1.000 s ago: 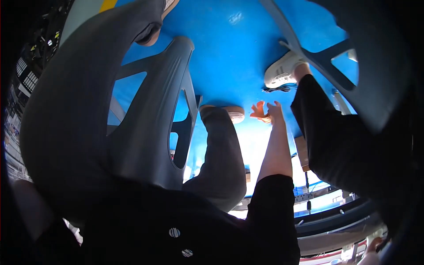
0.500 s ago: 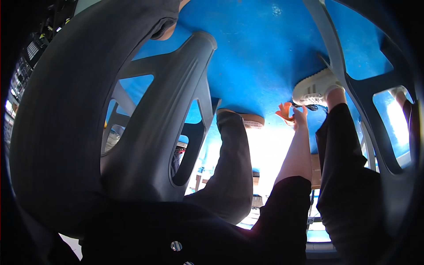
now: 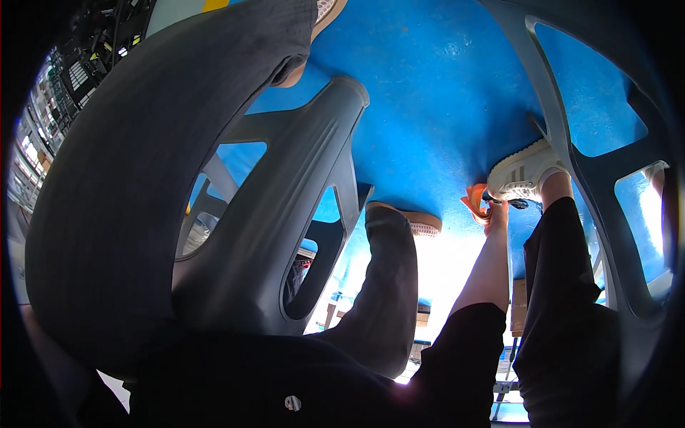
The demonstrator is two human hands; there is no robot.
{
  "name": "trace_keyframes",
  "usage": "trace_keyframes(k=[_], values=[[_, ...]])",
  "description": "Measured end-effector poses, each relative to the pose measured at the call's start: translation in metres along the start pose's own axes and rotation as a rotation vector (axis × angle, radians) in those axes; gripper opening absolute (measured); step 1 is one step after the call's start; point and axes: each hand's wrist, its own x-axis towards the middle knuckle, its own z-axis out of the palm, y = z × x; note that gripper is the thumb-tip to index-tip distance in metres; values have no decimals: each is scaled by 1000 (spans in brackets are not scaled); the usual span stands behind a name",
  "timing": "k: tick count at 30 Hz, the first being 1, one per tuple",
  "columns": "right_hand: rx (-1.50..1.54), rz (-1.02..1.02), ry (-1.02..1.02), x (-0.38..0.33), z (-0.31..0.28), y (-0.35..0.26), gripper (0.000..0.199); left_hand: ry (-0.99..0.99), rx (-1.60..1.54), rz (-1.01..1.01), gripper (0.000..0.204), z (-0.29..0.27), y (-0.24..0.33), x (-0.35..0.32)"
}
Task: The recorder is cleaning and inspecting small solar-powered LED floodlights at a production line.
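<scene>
My right hand (image 3: 497, 213) reaches down to the blue floor (image 3: 421, 121), with the forearm coming out of a black sleeve. Its fingers are closed around a bent, strip-like orange thing (image 3: 473, 202), whose exact kind I cannot make out. Close beside the hand is a white sneaker (image 3: 524, 171) on a black-trousered leg. A thin black cord or cluster (image 3: 515, 204) lies between hand and shoe. My left hand does not show.
A grey plastic stool (image 3: 285, 214) stands between two grey trouser legs (image 3: 107, 214). Another stool (image 3: 596, 153) rises at the right. A tan-soled shoe (image 3: 426, 224) rests on the floor near the middle. Dark racks or shelving (image 3: 78, 71) fill the upper left.
The whole view has shifted, so floor, stools and legs appear lower and slightly further right. My right hand keeps its hold on the orange thing beside the sneaker.
</scene>
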Motion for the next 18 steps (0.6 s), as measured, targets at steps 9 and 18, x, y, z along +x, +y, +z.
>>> trace_keyframes(k=[9,18], values=[[172,-27,183,-6,22,9,23,60,-75,-16,35,13,13,-2],[338,-64,29,-139,142,71,13,59,-296,43,35,15,27,-6]])
